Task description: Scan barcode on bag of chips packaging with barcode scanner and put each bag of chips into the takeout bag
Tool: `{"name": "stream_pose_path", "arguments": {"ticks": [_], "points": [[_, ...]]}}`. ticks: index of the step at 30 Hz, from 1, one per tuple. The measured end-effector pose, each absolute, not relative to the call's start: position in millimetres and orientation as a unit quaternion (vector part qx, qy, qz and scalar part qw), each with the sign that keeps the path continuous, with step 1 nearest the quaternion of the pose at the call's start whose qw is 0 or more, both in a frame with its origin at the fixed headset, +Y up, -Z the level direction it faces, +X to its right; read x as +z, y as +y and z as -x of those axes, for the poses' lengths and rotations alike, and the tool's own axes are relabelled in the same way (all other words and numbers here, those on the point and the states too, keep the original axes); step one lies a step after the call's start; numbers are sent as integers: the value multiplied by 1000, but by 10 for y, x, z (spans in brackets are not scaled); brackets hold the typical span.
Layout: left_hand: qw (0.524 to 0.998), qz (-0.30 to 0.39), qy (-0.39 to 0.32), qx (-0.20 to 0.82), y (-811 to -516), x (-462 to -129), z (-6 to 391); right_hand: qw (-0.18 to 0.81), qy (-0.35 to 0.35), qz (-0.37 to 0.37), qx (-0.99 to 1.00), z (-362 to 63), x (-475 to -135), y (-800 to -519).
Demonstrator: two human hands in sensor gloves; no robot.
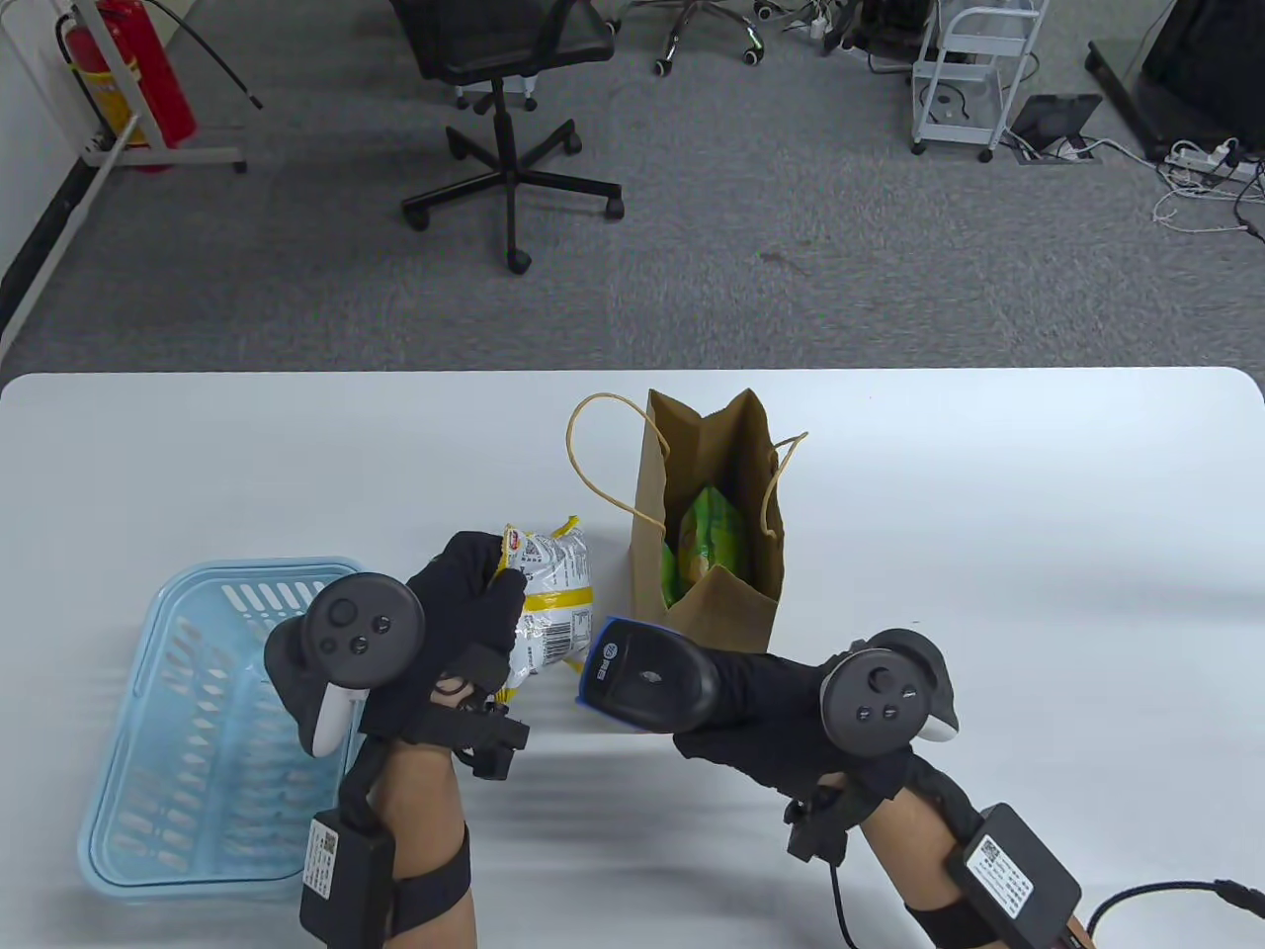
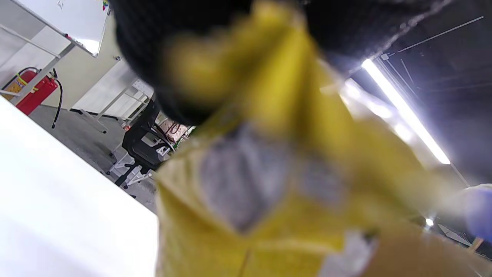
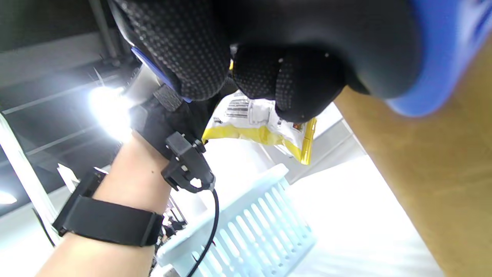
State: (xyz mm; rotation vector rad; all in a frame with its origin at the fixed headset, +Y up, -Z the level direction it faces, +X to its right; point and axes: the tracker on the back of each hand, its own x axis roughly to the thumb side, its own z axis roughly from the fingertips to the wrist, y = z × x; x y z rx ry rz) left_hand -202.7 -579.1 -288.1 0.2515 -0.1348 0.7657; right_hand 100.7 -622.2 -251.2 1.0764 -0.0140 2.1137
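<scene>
Chips [image 1: 549, 603]: yellow bag, held above the table between basket [image 1: 212, 732] at left and takeout bag [image 1: 707, 524] at right, barcode panel turned rightward. Left hand [image 1: 450, 633]: fingers curled round the bag's left edge. Risk: foil crinkles under the grip and the code warps or glares, so no read. Scanner [image 1: 647, 682]: just right of the chips, nose nearly touching. Right hand [image 1: 781, 717]: wrapped round its handle. Risk: nose too close or angled off the code. Takeout bag: upright, open, green chips [image 1: 707, 544] inside; a knock could tip it.
</scene>
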Motion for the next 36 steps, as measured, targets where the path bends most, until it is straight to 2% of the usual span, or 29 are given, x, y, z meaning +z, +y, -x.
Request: {"name": "stream_pose_path", "arguments": {"ticks": [5,13,36], "points": [[926,-86,-72,361,-5893,-2971,1993,390,18,-410,824,-973,-2574,-6343],[919,-86,-87,375,-5843,-2936,2050,381,28,-402,833,-925,-2588,-6429],[921,-121,-97,358,-5682,-2765,2096,368,11,-427,826,-915,-2481,-6290]]}}
